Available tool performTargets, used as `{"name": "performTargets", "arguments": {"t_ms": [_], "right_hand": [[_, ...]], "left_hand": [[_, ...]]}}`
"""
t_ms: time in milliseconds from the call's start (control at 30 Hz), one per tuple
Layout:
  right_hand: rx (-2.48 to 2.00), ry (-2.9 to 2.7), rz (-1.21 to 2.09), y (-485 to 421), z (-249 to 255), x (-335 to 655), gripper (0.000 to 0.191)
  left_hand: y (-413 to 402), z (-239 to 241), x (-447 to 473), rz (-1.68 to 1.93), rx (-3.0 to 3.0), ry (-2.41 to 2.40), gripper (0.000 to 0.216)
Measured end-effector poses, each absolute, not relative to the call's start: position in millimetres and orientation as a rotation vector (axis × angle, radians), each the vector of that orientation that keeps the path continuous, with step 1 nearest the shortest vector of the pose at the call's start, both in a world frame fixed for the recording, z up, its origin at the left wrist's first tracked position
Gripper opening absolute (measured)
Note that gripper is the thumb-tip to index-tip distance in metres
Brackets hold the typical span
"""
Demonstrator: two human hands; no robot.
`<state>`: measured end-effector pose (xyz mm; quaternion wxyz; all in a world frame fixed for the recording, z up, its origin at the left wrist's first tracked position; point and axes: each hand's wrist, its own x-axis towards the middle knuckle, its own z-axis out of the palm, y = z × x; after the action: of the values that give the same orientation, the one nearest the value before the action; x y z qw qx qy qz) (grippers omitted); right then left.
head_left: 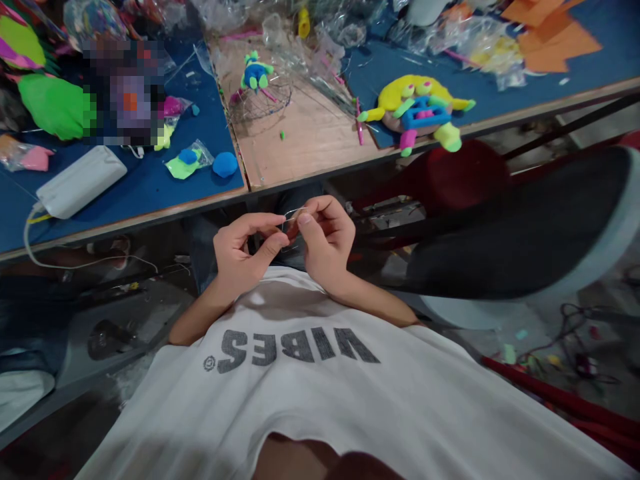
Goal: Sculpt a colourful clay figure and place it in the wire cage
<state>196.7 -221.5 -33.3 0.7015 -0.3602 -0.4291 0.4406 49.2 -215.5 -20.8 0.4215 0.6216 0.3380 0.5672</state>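
A thin, pale wire (295,212) spans the small gap between my hands, in front of the table's edge and above my lap. My left hand (247,248) pinches one part of it between thumb and fingertips. On the other side my right hand (327,237) grips it too, the thumb pressed against the curled fingers. Part of the wire is hidden behind the fingers, so its full shape cannot be made out. Beyond the hands, on the table, a small blue and green clay figure (257,75) stands by a tangle of thin wire (263,103).
A yellow clay crab-like figure (415,93) sits near the table edge at right. To the left lie a white power adapter (83,181), a blue clay ball (225,165) and bagged clay (187,160). Orange sheets (555,33) and plastic wrap lie behind. A dark chair (520,233) stands right.
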Motion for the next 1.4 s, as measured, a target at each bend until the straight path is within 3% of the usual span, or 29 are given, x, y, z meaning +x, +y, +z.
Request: {"name": "performTargets", "arguments": {"t_ms": [333, 867, 1400], "right_hand": [[-0.753, -0.991, 0.941, -220, -38, 193, 0.027], [-0.879, -1.333, 0.566, -221, -39, 205, 0.016], [-0.914, -1.397, 0.502, -221, -40, 202, 0.012]], "left_hand": [[-212, -22, 48, 1.351, 1.424, 0.936, 0.013], [-208, -23, 46, 1.422, 1.637, 1.061, 0.012], [-210, -26, 44, 1.563, 1.929, 1.039, 0.008]]}}
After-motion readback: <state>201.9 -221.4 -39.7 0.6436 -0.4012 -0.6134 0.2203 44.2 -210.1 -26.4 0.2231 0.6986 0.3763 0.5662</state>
